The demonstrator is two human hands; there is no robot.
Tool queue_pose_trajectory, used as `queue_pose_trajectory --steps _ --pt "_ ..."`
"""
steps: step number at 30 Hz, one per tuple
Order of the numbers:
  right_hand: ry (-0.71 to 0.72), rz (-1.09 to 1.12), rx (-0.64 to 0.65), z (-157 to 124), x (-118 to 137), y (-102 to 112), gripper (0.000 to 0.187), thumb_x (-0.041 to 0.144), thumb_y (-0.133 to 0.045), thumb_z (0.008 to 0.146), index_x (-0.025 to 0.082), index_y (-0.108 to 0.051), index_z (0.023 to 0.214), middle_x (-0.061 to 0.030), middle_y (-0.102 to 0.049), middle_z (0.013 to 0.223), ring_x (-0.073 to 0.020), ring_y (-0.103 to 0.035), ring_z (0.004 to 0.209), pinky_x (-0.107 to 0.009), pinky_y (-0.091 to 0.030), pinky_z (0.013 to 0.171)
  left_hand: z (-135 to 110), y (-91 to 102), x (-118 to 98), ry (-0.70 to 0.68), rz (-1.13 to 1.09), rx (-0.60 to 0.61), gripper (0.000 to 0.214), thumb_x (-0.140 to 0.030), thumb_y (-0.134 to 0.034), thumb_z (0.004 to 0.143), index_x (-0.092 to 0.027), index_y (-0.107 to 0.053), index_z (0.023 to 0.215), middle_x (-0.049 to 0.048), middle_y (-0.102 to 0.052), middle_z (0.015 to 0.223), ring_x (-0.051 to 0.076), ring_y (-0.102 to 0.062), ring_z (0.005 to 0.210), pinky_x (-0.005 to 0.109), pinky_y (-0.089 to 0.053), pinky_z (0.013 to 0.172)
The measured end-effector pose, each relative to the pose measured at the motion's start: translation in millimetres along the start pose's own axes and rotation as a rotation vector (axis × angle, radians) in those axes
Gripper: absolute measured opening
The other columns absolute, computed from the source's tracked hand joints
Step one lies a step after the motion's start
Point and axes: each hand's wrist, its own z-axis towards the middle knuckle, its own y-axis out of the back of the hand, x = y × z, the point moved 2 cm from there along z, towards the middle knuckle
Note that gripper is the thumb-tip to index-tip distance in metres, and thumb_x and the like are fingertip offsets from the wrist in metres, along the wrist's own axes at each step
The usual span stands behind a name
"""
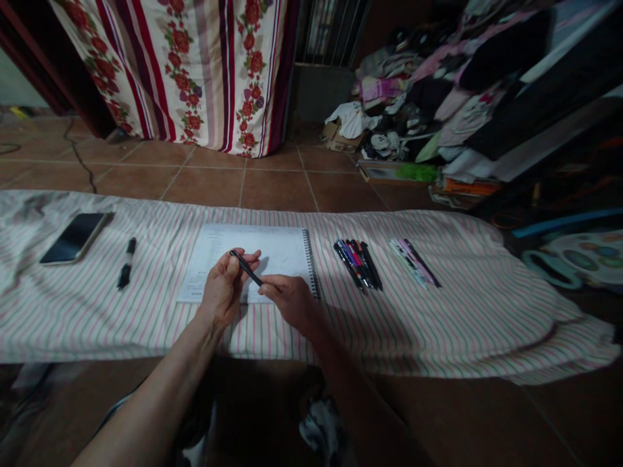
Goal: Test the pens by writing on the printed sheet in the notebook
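A dark pen [249,270] is held at a slant between both hands, above a spiral notebook [280,243] lying open on the striped cloth. My left hand [224,285] pinches its upper end between thumb and fingers. At the lower end, the fingertips of my right hand [289,298] are closed on the same pen. Right of the notebook's black coil lies a bunch of several pens [359,264], mostly dark with some red and purple. Farther right is a smaller group of pale and pink pens [415,263].
A phone [75,239] lies at the far left of the cloth [146,331], with a black-and-clear marker [127,264] beside it. Beyond the tiled floor [272,181] hang floral curtains [209,71]. Piled clothes [428,91] and a box [342,137] stand at the back right.
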Motion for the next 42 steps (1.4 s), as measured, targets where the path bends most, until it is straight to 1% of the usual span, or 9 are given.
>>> queue_pose_trajectory --steps 5,8,11,15,18,23,29,38,42 --pt "-0.033 0.103 0.005 4 -3 0 0.022 0.021 -0.052 0.079 0.016 -0.073 0.083 -0.0013 -0.069 0.069 -0.0142 -0.058 0.062 -0.024 -0.040 0.059 -1 -2.3 -7 0.053 -0.028 -0.019 0.013 -0.008 -0.048 0.086 -0.011 -0.060 0.092 0.0107 -0.071 0.086 0.019 -0.066 0.095 0.032 -0.049 0.093" --pt "-0.045 0.063 -0.036 4 -4 1 0.022 0.021 -0.052 0.079 0.018 -0.073 0.086 -0.0012 -0.069 0.070 -0.0142 -0.058 0.063 -0.024 -0.039 0.059 -1 -2.8 -8 0.067 -0.039 -0.039 0.015 -0.013 -0.051 0.086 -0.010 -0.060 0.097 0.0131 -0.071 0.095 0.020 -0.067 0.095 0.034 -0.049 0.093" --pt "-0.034 -0.025 -0.065 3 -3 0 0.023 0.020 -0.052 0.080 0.018 -0.072 0.091 -0.0019 -0.070 0.074 -0.0145 -0.059 0.066 -0.024 -0.039 0.061 1 -0.7 -3 0.057 -0.004 -0.091 0.010 -0.017 -0.056 0.084 -0.010 -0.061 0.090 0.0122 -0.071 0.090 0.020 -0.068 0.088 0.035 -0.051 0.089" --pt "0.023 -0.100 -0.079 1 0 -2 0.022 0.018 -0.052 0.081 0.019 -0.072 0.091 -0.0039 -0.071 0.081 -0.0161 -0.062 0.073 -0.025 -0.041 0.067 2 1.6 3 0.022 0.084 -0.162 0.006 -0.013 -0.062 0.079 -0.011 -0.060 0.074 0.0075 -0.071 0.078 0.016 -0.069 0.079 0.028 -0.053 0.082" --pt "0.051 -0.131 -0.100 0 2 -4 0.021 0.017 -0.053 0.081 0.020 -0.073 0.088 -0.0052 -0.072 0.085 -0.0175 -0.063 0.078 -0.027 -0.042 0.072 1 1.3 3 0.033 0.103 -0.187 0.007 -0.010 -0.058 0.081 -0.011 -0.061 0.075 0.0065 -0.071 0.075 0.014 -0.069 0.076 0.025 -0.053 0.078" --pt "0.037 -0.155 -0.089 -1 4 -5 0.022 0.018 -0.052 0.082 0.020 -0.073 0.086 -0.0040 -0.071 0.081 -0.0167 -0.062 0.073 -0.025 -0.040 0.068 2 3.0 -1 0.047 0.086 -0.069 0.009 -0.011 -0.054 0.084 -0.012 -0.061 0.077 0.0074 -0.072 0.078 0.014 -0.069 0.081 0.026 -0.052 0.082" --pt "0.033 -0.082 -0.049 -2 9 -2 0.023 0.018 -0.050 0.081 0.017 -0.073 0.081 -0.0001 -0.064 0.064 -0.0128 -0.054 0.058 -0.023 -0.034 0.058 1 3.8 -4 0.017 0.067 0.085 0.006 -0.017 -0.065 0.078 -0.012 -0.061 0.078 0.0088 -0.072 0.081 0.019 -0.066 0.095 0.028 -0.049 0.087" --pt "-0.001 0.053 -0.050 1 4 -9 0.018 0.024 -0.055 0.081 0.018 -0.069 0.090 -0.0010 -0.070 0.077 -0.0134 -0.060 0.066 -0.022 -0.038 0.060 4 0.9 -2 0.035 0.025 -0.113 0.005 -0.010 -0.060 0.080 -0.011 -0.063 0.076 0.0063 -0.072 0.076 0.014 -0.068 0.080 0.028 -0.051 0.085" --pt "0.006 -0.208 -0.113 1 4 -6 0.017 0.029 -0.056 0.083 0.020 -0.070 0.084 -0.0025 -0.070 0.076 -0.0155 -0.060 0.071 -0.025 -0.036 0.064 3 -1.8 2 0.061 0.038 -0.113 0.003 -0.011 -0.062 0.078 -0.011 -0.063 0.075 0.0063 -0.072 0.076 0.013 -0.068 0.077 0.027 -0.050 0.084"
